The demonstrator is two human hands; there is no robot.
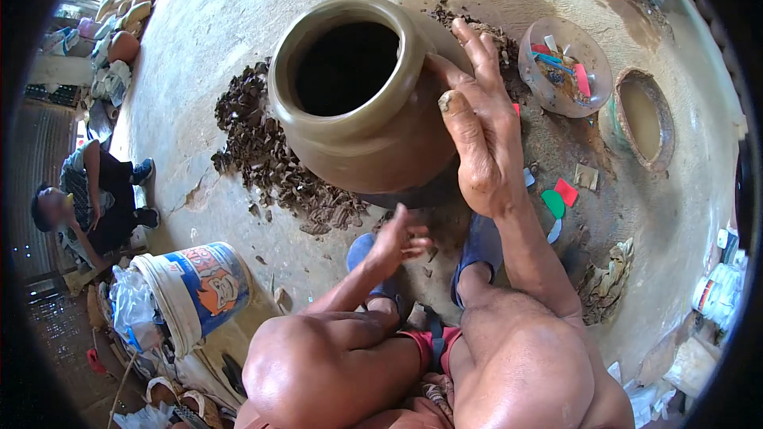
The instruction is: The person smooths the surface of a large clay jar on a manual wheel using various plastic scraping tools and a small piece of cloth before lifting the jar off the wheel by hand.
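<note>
A big round clay pot [373, 151] with a thick, wet-looking rim and a dark hollow inside stands on the floor in front of me. Against its right shoulder rests my right hand [481, 123], fingers stretched out and the thumb apart, gripping nothing. Below the pot's near side, between my knees, my left hand [397, 240] hangs free of it. Its fingers are loosely bent and apart, with nothing seen in them. Dark clay scraps [266, 135] lie heaped along the pot's left side, and more crumbs [497, 40] lie behind it.
To the right sit a clear plastic bowl [528, 71] of small tools and a tub [668, 123] of murky liquid. Red and green flat pieces [553, 203] lie nearby, beside a crumpled cloth [608, 278]. A printed bucket [187, 290] stands left; beyond it sits another person [91, 199].
</note>
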